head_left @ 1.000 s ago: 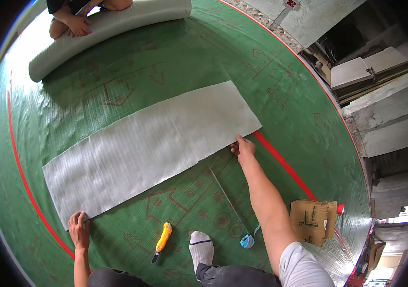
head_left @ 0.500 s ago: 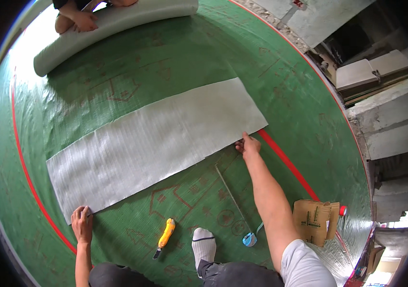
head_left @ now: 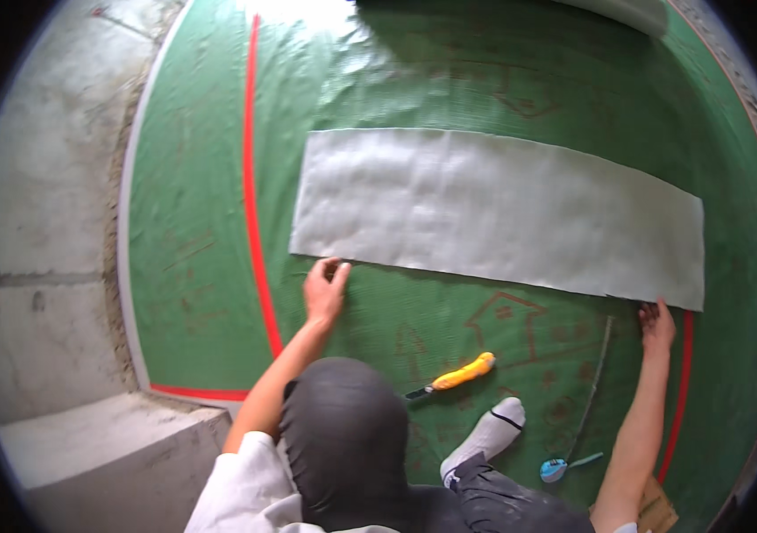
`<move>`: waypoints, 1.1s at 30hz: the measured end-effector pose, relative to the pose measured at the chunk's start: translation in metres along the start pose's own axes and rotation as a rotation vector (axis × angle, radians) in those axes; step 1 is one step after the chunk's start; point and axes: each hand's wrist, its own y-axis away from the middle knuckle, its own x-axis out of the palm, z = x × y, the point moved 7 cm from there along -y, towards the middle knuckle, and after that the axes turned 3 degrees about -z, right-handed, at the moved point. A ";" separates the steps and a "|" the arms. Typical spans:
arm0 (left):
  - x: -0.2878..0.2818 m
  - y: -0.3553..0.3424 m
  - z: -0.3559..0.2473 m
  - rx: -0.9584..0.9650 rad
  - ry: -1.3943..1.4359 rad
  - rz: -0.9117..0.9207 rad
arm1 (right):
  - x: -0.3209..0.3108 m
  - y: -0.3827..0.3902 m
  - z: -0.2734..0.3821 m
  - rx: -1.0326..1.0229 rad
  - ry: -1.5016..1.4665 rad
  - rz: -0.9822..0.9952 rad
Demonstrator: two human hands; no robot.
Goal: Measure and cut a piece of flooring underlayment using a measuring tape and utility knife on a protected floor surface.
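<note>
A long grey-silver foam-like sheet lies across the green floor film in front of me. My left hand pinches its near edge by the left corner, thumb and fingers curled together. Near the opposite corner, my right hand grips the same edge, with the thumb at the rim and the other fingers bent below it. Between my arms lies a yellow utility knife, its dark end pointing left. A blue tape measure rests closer to my right arm, with its thin blade drawn out toward the sheet.
My socked foot stands between knife and tape measure. Red tape strips run along the film. Concrete wall and ledge border the left. A grey roll lies at the far right; cardboard sits beside my right forearm.
The view has swung left, bringing in the concrete wall and taking the other person out of sight. Both hands stay at the sheet's near edge; the knife and tape measure look unmoved on the floor.
</note>
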 end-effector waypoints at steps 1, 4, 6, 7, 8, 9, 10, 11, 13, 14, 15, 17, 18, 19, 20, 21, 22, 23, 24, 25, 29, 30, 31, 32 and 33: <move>0.018 0.010 0.019 -0.329 0.221 0.094 | -0.017 -0.007 0.008 -0.027 0.028 -0.014; 0.010 0.015 0.044 -0.683 0.561 0.040 | 0.002 -0.011 -0.017 -0.040 0.027 -0.007; 0.030 0.023 0.035 -0.823 0.607 -0.015 | -0.001 -0.018 -0.001 -0.066 0.038 -0.015; 0.032 0.025 0.029 -0.861 0.648 -0.002 | -0.005 -0.018 0.003 -0.052 0.018 -0.017; 0.036 0.026 0.023 -0.899 0.690 0.014 | -0.011 -0.018 0.011 -0.040 -0.003 -0.020; 0.039 0.025 0.018 -0.911 0.711 0.046 | -0.008 -0.016 0.016 -0.049 -0.012 -0.024; 0.041 0.026 0.013 -0.917 0.718 0.048 | -0.005 -0.016 0.023 -0.055 -0.006 -0.025; 0.048 0.029 0.008 -0.949 0.756 0.081 | -0.003 -0.015 0.031 -0.069 -0.001 -0.032; 0.051 0.026 0.006 -0.970 0.829 0.127 | 0.011 -0.011 0.033 -0.071 -0.007 -0.025; 0.051 0.027 0.006 -0.967 0.828 0.120 | 0.015 -0.008 0.039 -0.077 -0.028 -0.016; 0.059 0.031 0.003 -0.985 0.843 0.139 | 0.014 -0.009 0.051 -0.093 -0.046 -0.011; 0.068 0.034 -0.002 -1.015 0.889 0.179 | 0.014 -0.012 0.071 -0.115 -0.028 -0.004; 0.069 0.036 -0.003 -1.015 0.888 0.174 | 0.016 -0.012 0.076 -0.125 -0.013 -0.001; 0.074 0.039 -0.005 -1.041 0.918 0.195 | 0.017 -0.012 0.082 -0.136 -0.006 -0.031; 0.081 0.042 -0.008 -1.067 0.947 0.217 | 0.016 -0.010 0.086 -0.133 -0.004 -0.029; 0.083 0.040 -0.011 -1.039 0.987 0.204 | 0.020 -0.010 0.088 -0.131 0.007 -0.014; 0.087 0.038 -0.012 -1.034 0.987 0.197 | 0.024 -0.009 0.088 -0.129 0.018 -0.001; 0.090 0.034 -0.013 -1.020 0.965 0.153 | 0.026 -0.008 0.088 -0.127 0.016 0.005; 0.095 0.031 -0.013 -1.010 0.947 0.117 | 0.020 -0.008 0.091 -0.115 0.025 -0.014; 0.090 0.025 -0.004 -0.987 0.887 0.039 | 0.021 -0.009 0.089 -0.095 0.029 -0.026; 0.094 0.017 0.005 -0.959 0.870 -0.031 | 0.011 -0.007 0.083 -0.135 0.018 -0.034; 0.088 0.012 0.011 -0.939 0.860 -0.045 | 0.018 0.000 0.071 -0.145 0.009 -0.002; 0.084 0.010 0.014 -0.903 0.849 -0.067 | 0.022 0.009 0.064 -0.167 0.003 0.017; 0.077 0.005 0.017 -0.845 0.862 -0.052 | 0.028 0.011 0.061 -0.129 -0.018 0.025; 0.069 0.005 0.014 -0.800 0.786 -0.041 | 0.033 0.021 0.055 -0.160 -0.013 0.008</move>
